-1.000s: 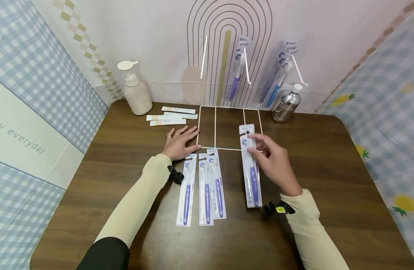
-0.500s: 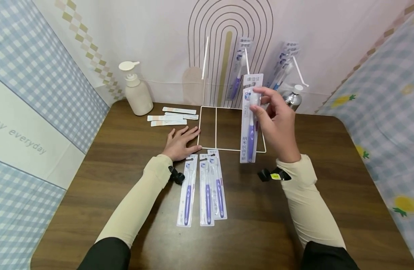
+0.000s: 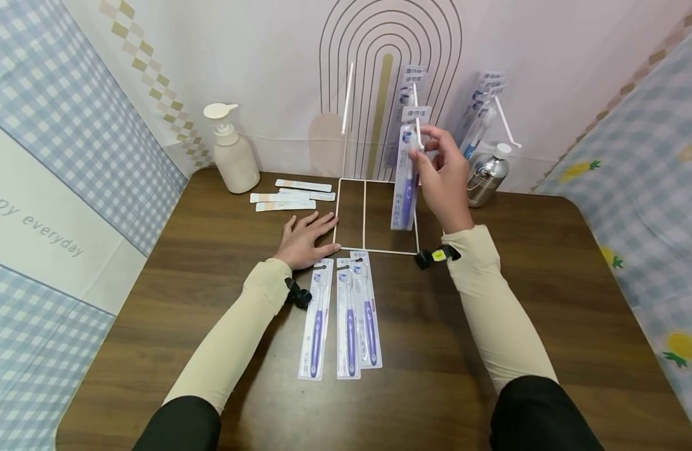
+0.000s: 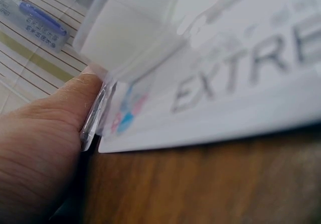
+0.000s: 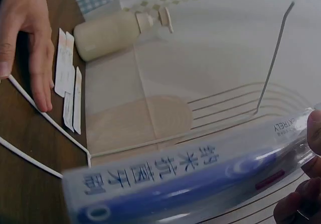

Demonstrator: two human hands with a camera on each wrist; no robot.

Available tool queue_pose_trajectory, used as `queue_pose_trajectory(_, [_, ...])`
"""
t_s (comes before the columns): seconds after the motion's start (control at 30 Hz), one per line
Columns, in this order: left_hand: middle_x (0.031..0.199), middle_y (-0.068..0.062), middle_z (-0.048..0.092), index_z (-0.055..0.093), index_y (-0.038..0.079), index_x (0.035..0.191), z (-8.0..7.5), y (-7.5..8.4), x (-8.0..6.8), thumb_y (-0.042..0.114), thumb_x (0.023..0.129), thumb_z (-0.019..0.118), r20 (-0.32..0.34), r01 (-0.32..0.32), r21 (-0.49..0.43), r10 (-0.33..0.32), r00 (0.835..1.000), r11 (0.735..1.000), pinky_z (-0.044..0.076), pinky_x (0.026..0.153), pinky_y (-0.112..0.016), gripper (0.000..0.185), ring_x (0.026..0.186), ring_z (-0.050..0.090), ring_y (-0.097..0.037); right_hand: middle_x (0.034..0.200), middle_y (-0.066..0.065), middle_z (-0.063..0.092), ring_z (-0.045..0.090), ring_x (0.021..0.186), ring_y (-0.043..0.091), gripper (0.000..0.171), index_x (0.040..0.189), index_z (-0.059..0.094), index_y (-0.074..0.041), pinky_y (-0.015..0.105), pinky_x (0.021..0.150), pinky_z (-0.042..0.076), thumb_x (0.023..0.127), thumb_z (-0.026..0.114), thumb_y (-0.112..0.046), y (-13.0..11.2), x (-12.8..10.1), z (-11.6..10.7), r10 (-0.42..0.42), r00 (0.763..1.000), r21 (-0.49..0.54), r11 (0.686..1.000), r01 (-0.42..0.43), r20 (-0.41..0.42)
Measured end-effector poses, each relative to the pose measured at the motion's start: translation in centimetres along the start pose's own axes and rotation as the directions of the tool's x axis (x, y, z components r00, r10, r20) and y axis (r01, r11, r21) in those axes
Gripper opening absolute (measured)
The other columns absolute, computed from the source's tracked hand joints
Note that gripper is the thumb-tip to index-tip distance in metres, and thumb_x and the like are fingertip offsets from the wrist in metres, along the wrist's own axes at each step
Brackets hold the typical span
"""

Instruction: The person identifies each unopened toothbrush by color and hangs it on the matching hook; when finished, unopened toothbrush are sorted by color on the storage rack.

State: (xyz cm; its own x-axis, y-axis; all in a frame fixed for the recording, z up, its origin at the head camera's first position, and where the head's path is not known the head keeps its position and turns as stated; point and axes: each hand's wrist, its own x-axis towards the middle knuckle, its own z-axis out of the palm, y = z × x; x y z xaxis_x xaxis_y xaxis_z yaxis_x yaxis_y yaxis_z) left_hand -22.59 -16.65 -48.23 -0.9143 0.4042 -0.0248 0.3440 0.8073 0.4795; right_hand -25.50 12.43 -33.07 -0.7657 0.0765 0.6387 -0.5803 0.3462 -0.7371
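Note:
In the head view my right hand (image 3: 444,175) pinches a purple toothbrush in a clear blister pack (image 3: 403,181) by its upper right side. The pack hangs upright at the middle hook (image 3: 420,139) of a white wire rack; the hook's bent tip shows in front, below the header. The right wrist view shows the same pack (image 5: 180,184) tilted across the lower part. My left hand (image 3: 305,241) lies flat with spread fingers on the table, touching the rack's base (image 3: 364,216). Three purple toothbrush packs (image 3: 316,332) lie before it; one fills the left wrist view closely.
Other toothbrush packs hang farther back on the middle hook and on the right hook (image 3: 506,122). The left hook (image 3: 348,100) bears nothing. A pump bottle (image 3: 235,160) and several paper sachets (image 3: 286,197) are at back left, a silver bottle (image 3: 488,175) at back right.
My right hand has lifted the toothbrush pack off the table, up and back to the middle hook, whose tip now shows in front of it. The left hand stays put.

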Motion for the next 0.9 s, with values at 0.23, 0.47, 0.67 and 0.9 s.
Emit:
queue_pose_trajectory(0.23, [0.173, 0.012, 0.025, 0.033, 0.029, 0.168, 0.1, 0.1, 0.1, 0.058, 0.103, 0.061, -0.002, -0.002, 0.006, 0.002, 1.000, 1.000, -0.006, 0.126, -0.057, 0.076, 0.161, 0.015, -0.021, 0.095, 0.002, 0.061, 0.046, 0.069, 0.011, 0.037, 0.133, 0.067, -0.002, 0.023, 0.064, 0.039, 0.098, 0.075, -0.006, 0.8, 3.3, 1.8, 0.119, 0.992, 0.006, 0.993, -0.119, -0.039])
queue_pose_trajectory(0.47, [0.173, 0.012, 0.026, 0.034, 0.029, 0.167, 0.4, 0.3, 0.2, 0.059, 0.103, 0.061, -0.002, -0.005, 0.002, 0.005, 1.000, 1.000, -0.006, 0.126, -0.057, 0.076, 0.161, 0.015, -0.021, 0.095, 0.005, 0.061, 0.050, 0.071, 0.011, 0.035, 0.134, 0.066, -0.001, 0.024, 0.068, 0.041, 0.101, 0.072, -0.009, -0.5, 4.2, 1.8, 0.119, 0.992, -0.008, 0.993, -0.119, -0.032])
queue_pose_trajectory(0.67, [0.173, 0.012, 0.027, 0.035, 0.029, 0.167, 0.3, 0.3, 0.0, 0.058, 0.103, 0.062, -0.011, 0.000, 0.001, 0.000, 1.000, 1.000, -0.006, 0.126, -0.056, 0.076, 0.161, 0.016, -0.021, 0.120, 0.007, 0.061, 0.040, 0.067, 0.003, 0.041, 0.140, 0.065, -0.007, 0.021, 0.068, 0.039, 0.101, 0.073, -0.009, 0.6, 3.9, 1.6, 0.108, 0.994, -0.056, 0.992, -0.109, -0.012])
queue_pose_trajectory(0.9, [0.173, 0.012, 0.025, 0.034, 0.029, 0.168, 0.0, 0.0, -0.1, 0.058, 0.103, 0.061, -0.010, 0.000, 0.003, 0.000, 1.000, 1.000, -0.006, 0.126, -0.057, 0.076, 0.161, 0.015, -0.021, 0.130, 0.009, 0.053, 0.042, 0.070, 0.006, 0.047, 0.140, 0.066, -0.009, 0.020, 0.067, 0.040, 0.094, 0.079, -0.007, 1.6, 0.5, 1.2, 0.081, 0.996, -0.016, 0.997, -0.081, -0.023])
